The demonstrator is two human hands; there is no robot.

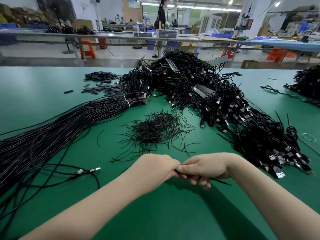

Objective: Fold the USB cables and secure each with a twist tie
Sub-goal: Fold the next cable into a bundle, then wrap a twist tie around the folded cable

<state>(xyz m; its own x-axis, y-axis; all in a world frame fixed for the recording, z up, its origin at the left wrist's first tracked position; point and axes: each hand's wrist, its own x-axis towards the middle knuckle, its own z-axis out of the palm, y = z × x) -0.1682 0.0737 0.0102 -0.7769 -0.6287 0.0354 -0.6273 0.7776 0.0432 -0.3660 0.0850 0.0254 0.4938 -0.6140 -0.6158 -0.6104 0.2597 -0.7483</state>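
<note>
Black twist tie (220, 181) sits pinched in your right hand (206, 168); your left hand (155, 168) grips the folded cable (179, 174). Wind it tight around the middle, keeping both grips close together.

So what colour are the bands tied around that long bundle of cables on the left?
White. Two bands wrap the black cable bundle, clearest in the head view.

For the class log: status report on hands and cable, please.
Left hand and right hand together, fingers curled round a folded black cable. Thin black strand sticks out right. Twist tie pile ahead; nothing blocking.
</note>
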